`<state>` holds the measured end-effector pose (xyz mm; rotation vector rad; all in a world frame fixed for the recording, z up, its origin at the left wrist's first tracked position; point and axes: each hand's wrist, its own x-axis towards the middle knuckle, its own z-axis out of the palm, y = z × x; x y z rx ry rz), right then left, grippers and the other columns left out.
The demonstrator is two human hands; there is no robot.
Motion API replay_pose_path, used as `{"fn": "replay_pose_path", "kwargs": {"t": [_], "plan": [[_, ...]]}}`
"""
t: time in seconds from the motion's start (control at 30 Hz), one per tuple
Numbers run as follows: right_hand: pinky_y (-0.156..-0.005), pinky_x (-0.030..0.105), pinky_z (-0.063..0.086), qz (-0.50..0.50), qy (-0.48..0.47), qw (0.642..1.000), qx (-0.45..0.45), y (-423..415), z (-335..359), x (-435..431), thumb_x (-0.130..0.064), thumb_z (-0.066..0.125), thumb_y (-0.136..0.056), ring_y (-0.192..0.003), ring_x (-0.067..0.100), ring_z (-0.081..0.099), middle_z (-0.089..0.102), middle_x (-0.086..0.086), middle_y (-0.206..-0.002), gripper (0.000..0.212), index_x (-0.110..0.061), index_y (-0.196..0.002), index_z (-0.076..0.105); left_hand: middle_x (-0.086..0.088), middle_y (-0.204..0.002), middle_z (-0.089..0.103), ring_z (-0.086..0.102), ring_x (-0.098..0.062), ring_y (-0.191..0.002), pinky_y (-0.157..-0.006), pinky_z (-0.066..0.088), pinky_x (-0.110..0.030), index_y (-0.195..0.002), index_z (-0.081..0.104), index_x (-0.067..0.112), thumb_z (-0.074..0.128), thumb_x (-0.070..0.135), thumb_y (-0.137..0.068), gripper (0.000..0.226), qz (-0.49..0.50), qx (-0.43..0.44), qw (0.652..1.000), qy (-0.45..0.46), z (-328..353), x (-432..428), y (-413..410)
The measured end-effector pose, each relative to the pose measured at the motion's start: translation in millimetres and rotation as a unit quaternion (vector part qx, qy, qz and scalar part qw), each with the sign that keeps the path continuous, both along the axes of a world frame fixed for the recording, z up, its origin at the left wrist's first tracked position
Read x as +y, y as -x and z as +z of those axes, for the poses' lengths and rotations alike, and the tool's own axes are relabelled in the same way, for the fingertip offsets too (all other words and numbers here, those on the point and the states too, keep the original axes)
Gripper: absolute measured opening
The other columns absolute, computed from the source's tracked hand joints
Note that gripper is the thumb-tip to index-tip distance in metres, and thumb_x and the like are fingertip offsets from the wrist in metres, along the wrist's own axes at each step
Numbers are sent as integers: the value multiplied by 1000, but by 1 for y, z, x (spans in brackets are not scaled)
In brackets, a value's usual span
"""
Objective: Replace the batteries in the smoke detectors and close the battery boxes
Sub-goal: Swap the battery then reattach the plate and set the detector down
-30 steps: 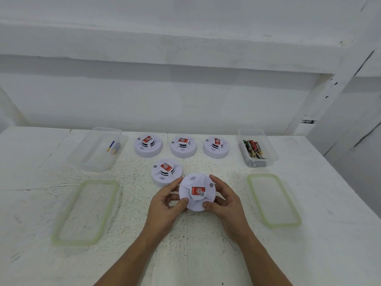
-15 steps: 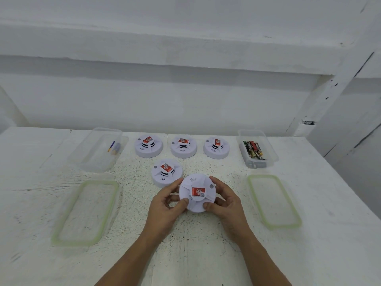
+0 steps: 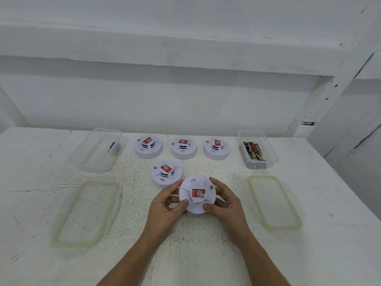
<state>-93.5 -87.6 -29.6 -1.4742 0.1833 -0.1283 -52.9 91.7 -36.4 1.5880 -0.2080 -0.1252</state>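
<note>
A round white plastic smoke detector with a red label [image 3: 197,196] sits between both hands: left hand [image 3: 165,211] and right hand [image 3: 225,205] each grip its rim.

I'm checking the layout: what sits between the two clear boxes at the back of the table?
Head view: three smoke detectors in a row, at left, middle and right, fill the stretch between the left box and the battery box.
</note>
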Motion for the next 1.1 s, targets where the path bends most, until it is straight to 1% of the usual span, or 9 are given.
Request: {"fn": "replay_pose_path", "kwargs": {"t": [0.2, 0.3, 0.4, 0.5, 0.63, 0.8, 0.9, 1.0, 1.1], "plan": [[-80, 38, 58, -21, 21, 1000, 2, 1, 0, 3, -1, 71, -65, -100, 22, 67, 68, 1, -115, 64, -25, -123, 60, 1, -113, 68, 66, -20, -93, -75, 59, -30, -126, 61, 30, 70, 8, -81, 52, 5, -6, 1000, -4, -3, -2, 2], [-76, 32, 58, -44, 57, 997, -3, 3, -1, 5, 6, 73, -71, -95, 17, 68, 69, -6, -111, 62, -28, -120, 59, 7, -116, 67, 65, -11, -96, -73, 56, -20, -126, 59, 31, 68, 2, -84, 51, 14, -10, 1000, -13, -1, -7, 5], [-73, 25, 57, -61, 118, 991, -10, 0, 5, 1, 3, 73, -75, -92, 8, 68, 69, -15, -107, 57, -34, -116, 58, 15, -113, 65, 62, 2, -98, -72, 51, -11, -125, 54, 35, 67, 5, -86, 51, 24, -20, 999, -38, 6, -17, 1], [-71, 24, 58, -81, 173, 982, -6, -10, 12, -9, -2, 74, -75, -90, 2, 67, 69, -21, -101, 56, -38, -115, 57, 19, -109, 63, 60, 7, -98, -73, 51, -10, -114, 51, 44, 67, 7, -87, 48, 14, -23, 998, -56, 13, -31, -9], [-69, 17, 55, -87, 232, 969, 11, -27, 23, -23, -2, 69, -76, -88, -1, 66, 67, -18, -104, 58, -41, -116, 53, 14, -105, 65, 62, 3, -97, -75, 52, -12, -106, 52, 32, 64, 5, -88, 34, 12, -38, 996, -76, 15, -54, -25], [-69, 3, 45, -76, 272, 958, 38, -42, 36, -31, -15, 69, -81, -87, -17, 57, 55, -35, -100, 47, -43, -113, 48, 21, -96, 60, 56, 17, -87, -71, 43, -1, -106, 51, 25, 61, 6, -89, 27, 26, -53, 990, -126, 14, -73, -40], [-66, 12, 45, -67, 302, 950, 51, -51, 37, -35, -23, 67, -79, -86, -2, 61, 65, -20, -97, 28, -34, -104, 59, 26, -94, 57, 53, 17, -87, -71, 43, -3, -112, 56, 21, 59, 8, -90, 26, 31, -65, 986, -152, 10, -78, -46], [-79, 29, 45, -57, 345, 933, 89, -57, 36, -36, -16, 65, -82, -97, 23, 57, 62, 9, -104, 32, -2, -111, 60, 16, -92, 61, 55, 7, -85, -68, 42, -5, -111, 60, 20, 60, 13, -91, 22, 40, -75, 978, -192, 7, -80, -50], [-87, 35, 45, -48, 375, 916, 132, -63, 34, -40, -15, 63, -83, -102, 24, 55, 58, 10, -111, 35, 0, -113, 59, 8, -98, 61, 56, -2, -84, -68, 40, -4, -108, 61, 19, 60, 14, -90, 18, 40, -84, 970, -224, 4, -80, -53]]}}
